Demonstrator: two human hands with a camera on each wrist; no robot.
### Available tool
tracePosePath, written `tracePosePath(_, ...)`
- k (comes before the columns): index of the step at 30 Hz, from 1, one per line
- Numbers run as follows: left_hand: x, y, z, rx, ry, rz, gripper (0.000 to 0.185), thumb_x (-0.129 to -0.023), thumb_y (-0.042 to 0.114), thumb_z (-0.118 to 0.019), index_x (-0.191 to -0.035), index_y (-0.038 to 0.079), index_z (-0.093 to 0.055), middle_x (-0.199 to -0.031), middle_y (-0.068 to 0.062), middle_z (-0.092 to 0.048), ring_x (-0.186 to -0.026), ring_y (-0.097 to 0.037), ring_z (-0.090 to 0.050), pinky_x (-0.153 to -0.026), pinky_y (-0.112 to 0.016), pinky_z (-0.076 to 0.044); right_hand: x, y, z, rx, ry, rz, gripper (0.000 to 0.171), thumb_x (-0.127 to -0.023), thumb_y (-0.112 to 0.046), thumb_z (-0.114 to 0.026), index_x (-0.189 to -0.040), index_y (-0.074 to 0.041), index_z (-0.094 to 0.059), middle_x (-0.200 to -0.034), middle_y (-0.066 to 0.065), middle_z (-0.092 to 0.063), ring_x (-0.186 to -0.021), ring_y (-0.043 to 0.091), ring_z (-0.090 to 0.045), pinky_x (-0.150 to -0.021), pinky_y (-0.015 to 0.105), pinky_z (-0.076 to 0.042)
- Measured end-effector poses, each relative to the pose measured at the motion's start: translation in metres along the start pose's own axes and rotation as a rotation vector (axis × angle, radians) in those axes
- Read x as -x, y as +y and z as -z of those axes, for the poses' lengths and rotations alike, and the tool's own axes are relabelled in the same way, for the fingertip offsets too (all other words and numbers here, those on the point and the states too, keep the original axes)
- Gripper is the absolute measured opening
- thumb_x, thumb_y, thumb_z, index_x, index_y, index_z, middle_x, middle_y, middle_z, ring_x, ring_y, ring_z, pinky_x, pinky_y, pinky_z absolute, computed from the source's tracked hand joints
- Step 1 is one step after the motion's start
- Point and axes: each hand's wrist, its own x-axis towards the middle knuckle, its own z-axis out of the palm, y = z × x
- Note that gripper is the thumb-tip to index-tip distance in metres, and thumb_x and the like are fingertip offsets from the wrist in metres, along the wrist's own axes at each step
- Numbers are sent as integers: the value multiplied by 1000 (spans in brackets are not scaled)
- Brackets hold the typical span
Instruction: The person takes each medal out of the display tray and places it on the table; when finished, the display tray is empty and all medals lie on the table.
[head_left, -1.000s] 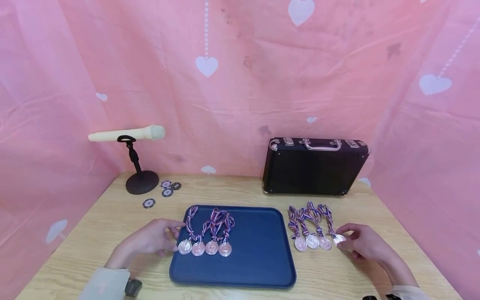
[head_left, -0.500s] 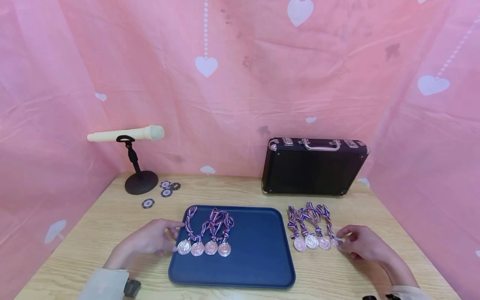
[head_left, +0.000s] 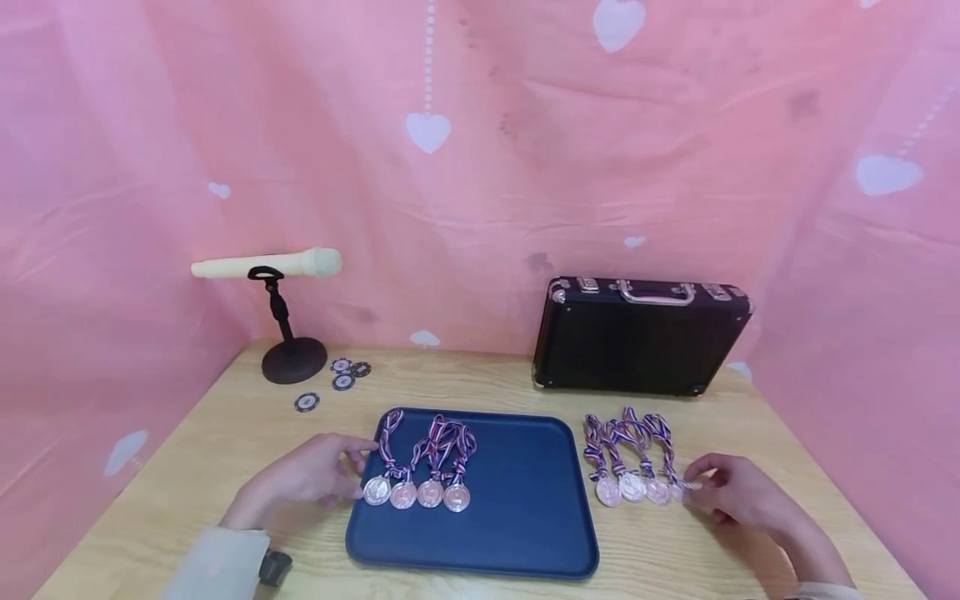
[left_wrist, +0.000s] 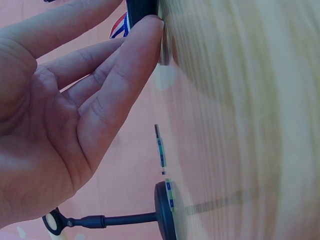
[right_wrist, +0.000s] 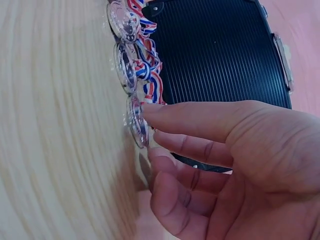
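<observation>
A blue tray (head_left: 517, 508) lies on the wooden table (head_left: 225, 450). Along its left side sits a row of several medals (head_left: 416, 493) with striped ribbons. My left hand (head_left: 352, 475) rests beside them, fingers fairly straight, and a fingertip touches the tray's dark edge (left_wrist: 142, 10) in the left wrist view. Right of the tray lies a second row of medals (head_left: 632, 487) on the bare table. My right hand (head_left: 693, 487) pinches the rightmost medal (head_left: 677, 492) between thumb and fingers. In the right wrist view my fingers (right_wrist: 165, 112) mostly cover that medal (right_wrist: 137, 125).
A black case (head_left: 641, 337) stands upright at the back right, just behind the right-hand medals. A microphone on a stand (head_left: 288, 333) is at the back left, with several poker chips (head_left: 341, 379) beside it. Pink cloth encloses the table.
My right fingers have closed over the rightmost medal, which now shows less. The left hand stays at the tray's left edge. The head view has shifted slightly.
</observation>
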Motion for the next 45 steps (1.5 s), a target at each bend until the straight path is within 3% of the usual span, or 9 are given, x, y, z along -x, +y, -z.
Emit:
tracePosePath(6, -4, 6, 2, 9, 1, 19, 68, -84, -4, -82, -148, 6, -60, -105, -6, -64, -64, -20, -62, -57, -34, -59, -4, -24, -10, 29, 80, 40, 28, -93, -10, -76, -114, 6, -67, -73, 4, -60, -52, 11, -55, -48, 27, -50)
tracePosePath(14, -4, 8, 0, 24, 5, 26, 70, -82, -6, -82, -147, 5, -61, -104, -6, -64, -65, -21, -62, -57, -35, -59, -22, -76, -49, -74, 50, 89, 30, -91, -10, -80, -114, 6, -68, -76, 5, -61, -51, 13, -56, -44, 26, -47)
tracePosePath(20, -5, 8, 0, 14, 6, 27, 70, -82, -7, -82, -148, 5, -61, -103, -5, -63, -63, -21, -61, -56, -35, -58, -35, -127, -96, -165, -70, 197, 33, -88, -10, -83, -112, 7, -68, -73, 6, -65, -53, 16, -61, -45, 32, -55)
tracePosePath(25, -7, 10, 1, 13, 0, 17, 70, -82, -6, -82, -148, 5, -60, -103, -5, -64, -68, -21, -62, -58, -36, -59, -43, -159, -142, -195, -174, 224, 35, -85, -12, -86, -110, 4, -69, -71, 4, -65, -56, 16, -65, -51, 35, -61)
tracePosePath(32, -6, 14, 0, 12, 4, 46, 69, -83, -7, -82, -147, 7, -62, -105, -6, -64, -69, -21, -63, -58, -35, -60, -44, -184, -184, -93, -139, 147, 29, -81, -17, -90, -97, -2, -70, -60, 2, -61, -43, 9, -59, -45, 31, -56)
tracePosePath(37, -4, 15, 1, 16, 8, 69, 69, -83, -8, -82, -147, 7, -62, -106, -6, -63, -70, -21, -64, -59, -34, -60, -46, -194, -198, 6, -105, 123, 34, -78, -27, -93, -86, -8, -65, -52, -2, -56, -37, 8, -54, -41, 29, -51)
tracePosePath(41, -3, 14, 2, 14, 7, 89, 70, -83, -7, -82, -148, 8, -61, -105, -6, -63, -74, -21, -63, -60, -34, -61, -48, -198, -206, 117, -66, 164, 38, -76, -32, -93, -77, -14, -60, -58, -3, -56, -46, 9, -54, -47, 27, -46)
tracePosePath(45, -2, 11, 2, 18, 5, 97, 70, -84, -6, -82, -148, 9, -62, -104, -6, -62, -76, -21, -63, -60, -34, -61, -48, -198, -207, 120, -69, 166, 36, -77, -27, -93, -78, -12, -60, -60, 0, -58, -45, 9, -56, -46, 26, -48)
